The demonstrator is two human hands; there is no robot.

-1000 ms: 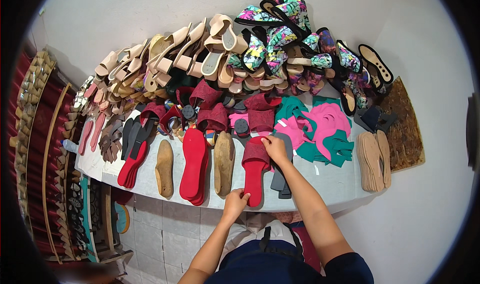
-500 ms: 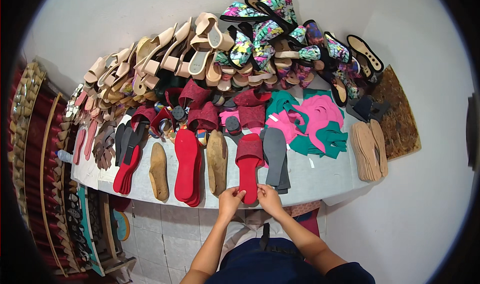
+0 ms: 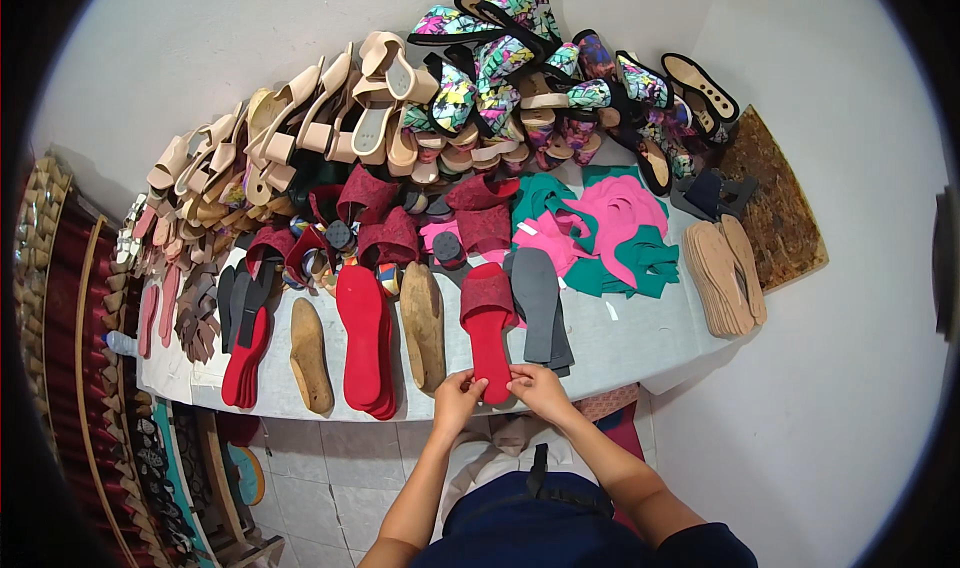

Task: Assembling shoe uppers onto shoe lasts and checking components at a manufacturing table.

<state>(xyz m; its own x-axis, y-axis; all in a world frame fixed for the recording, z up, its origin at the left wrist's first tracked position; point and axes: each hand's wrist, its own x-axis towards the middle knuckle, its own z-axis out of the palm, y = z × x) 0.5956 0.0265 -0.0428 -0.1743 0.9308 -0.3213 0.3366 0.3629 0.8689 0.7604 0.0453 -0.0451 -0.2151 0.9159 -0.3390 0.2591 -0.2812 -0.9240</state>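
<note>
A red slide sandal [image 3: 489, 343] with a dark red textured strap lies at the table's near edge, toe pointing away from me. My left hand [image 3: 456, 400] pinches the left side of its heel end between thumb and fingers. On the opposite side, my right hand [image 3: 540, 390] grips the heel edge in the same way. Just left of the sandal is a wooden shoe last [image 3: 423, 333], and beyond that a stack of red soles [image 3: 364, 353]. Grey soles [image 3: 538, 303] lie close on its right.
Tan insoles [image 3: 712, 293] are stacked at the table's right end. Pink cloth pieces [image 3: 625, 218] lie with green ones behind the grey soles. Beige heeled sandals [image 3: 300, 118] and patterned shoes [image 3: 510, 58] pile up along the wall. A second wooden last [image 3: 310, 358] and more red soles [image 3: 245, 368] sit left.
The whole view has shifted, so the table's contents appear slightly further left. Both hands stay on the sandal's heel end, with little change in their grip.
</note>
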